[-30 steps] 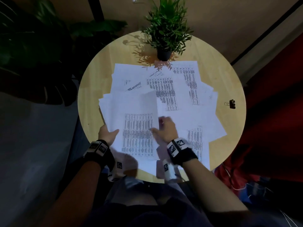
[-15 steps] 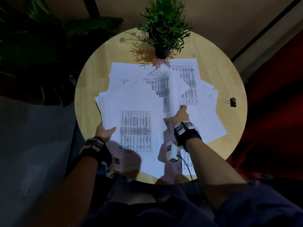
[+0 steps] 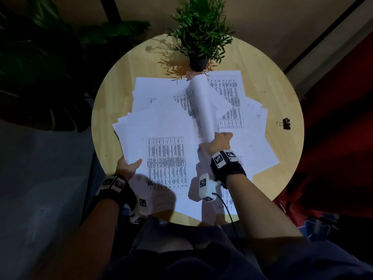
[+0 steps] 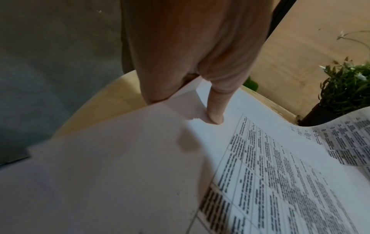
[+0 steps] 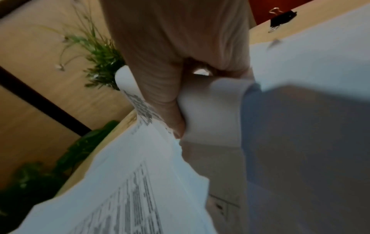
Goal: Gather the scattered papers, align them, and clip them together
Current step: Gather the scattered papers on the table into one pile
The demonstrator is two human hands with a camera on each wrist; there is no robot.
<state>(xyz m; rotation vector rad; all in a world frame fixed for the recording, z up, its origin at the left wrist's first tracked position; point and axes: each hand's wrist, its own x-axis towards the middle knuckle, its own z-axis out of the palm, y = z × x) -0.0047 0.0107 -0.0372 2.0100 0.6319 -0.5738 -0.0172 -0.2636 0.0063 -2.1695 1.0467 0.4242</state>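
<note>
Several white printed sheets (image 3: 252,142) lie scattered and overlapping on a round wooden table (image 3: 113,93). My left hand (image 3: 129,166) pinches the near left edge of a gathered stack (image 3: 161,158), thumb on top (image 4: 216,110), fingers under it. My right hand (image 3: 217,144) grips the near edge of one curled sheet (image 3: 201,106) and holds it raised above the pile; the right wrist view shows the fingers wrapped round that sheet (image 5: 210,102). A black binder clip (image 3: 286,123) lies alone at the table's right edge, also in the right wrist view (image 5: 282,17).
A small potted green plant (image 3: 199,35) stands at the far side of the table, its pot touching the far papers. Large dark leaves (image 3: 40,57) sit off the table's left. Something red (image 3: 343,118) lies beyond the right edge. My knees are under the near rim.
My right hand moved forward from the stack's right edge, took hold of a sheet in the middle and lifted it so it curls upward. The left hand kept its hold.
</note>
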